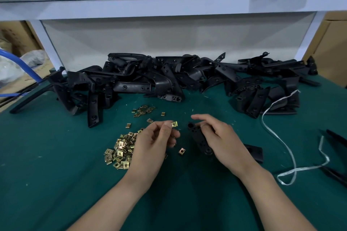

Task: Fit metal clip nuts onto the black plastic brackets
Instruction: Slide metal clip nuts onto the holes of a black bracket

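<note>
Pinching one clip nut [174,124] between thumb and forefinger of the left hand [154,144], raised just right of the heap of clip nuts [120,153]. Gripping a black bracket [197,137] in the right hand [219,140], further right of the heap, fingers curled on it, index finger stretched out. Held near each other, not touching. Behind the heap, across the green counter [56,174], piled brackets [169,78].

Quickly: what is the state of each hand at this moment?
Left hand: pinches one metal clip nut at its fingertips.
Right hand: holds a black bracket, with the index finger stretched out.
</note>
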`<state>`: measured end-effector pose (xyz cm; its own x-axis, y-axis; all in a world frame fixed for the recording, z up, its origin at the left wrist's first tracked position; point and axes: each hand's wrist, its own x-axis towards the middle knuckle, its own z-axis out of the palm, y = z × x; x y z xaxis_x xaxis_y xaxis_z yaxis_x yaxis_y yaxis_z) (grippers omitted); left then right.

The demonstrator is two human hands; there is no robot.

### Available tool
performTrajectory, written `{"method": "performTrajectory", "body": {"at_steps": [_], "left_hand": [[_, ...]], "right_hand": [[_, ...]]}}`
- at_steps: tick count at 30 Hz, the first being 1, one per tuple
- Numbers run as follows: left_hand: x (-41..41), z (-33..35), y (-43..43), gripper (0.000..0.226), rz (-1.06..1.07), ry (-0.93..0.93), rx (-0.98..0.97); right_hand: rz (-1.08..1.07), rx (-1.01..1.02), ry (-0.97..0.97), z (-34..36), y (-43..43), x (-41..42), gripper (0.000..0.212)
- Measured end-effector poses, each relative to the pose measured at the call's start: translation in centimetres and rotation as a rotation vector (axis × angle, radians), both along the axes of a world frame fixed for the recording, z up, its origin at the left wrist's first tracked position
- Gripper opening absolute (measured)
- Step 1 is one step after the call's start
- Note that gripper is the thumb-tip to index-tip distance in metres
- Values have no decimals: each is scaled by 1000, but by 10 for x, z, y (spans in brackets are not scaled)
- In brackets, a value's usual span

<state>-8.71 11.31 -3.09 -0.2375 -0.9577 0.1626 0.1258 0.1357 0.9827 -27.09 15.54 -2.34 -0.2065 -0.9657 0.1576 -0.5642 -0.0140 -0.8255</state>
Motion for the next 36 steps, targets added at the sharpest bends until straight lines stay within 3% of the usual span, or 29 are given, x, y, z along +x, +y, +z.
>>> {"method": "performTrajectory", "body": {"at_steps": [9, 19, 36], "left_hand": [[-1, 3, 4, 17, -11, -27, -25], [-6, 7, 15, 15, -67, -365, -151], [-5, 7, 16, 13, -133, -276, -121]], "right_hand": [[9, -3, -8, -1, 0, 1, 32], [28, -13, -19, -1, -1, 1, 28], [31, 11, 1, 3, 1, 3, 29]]}}
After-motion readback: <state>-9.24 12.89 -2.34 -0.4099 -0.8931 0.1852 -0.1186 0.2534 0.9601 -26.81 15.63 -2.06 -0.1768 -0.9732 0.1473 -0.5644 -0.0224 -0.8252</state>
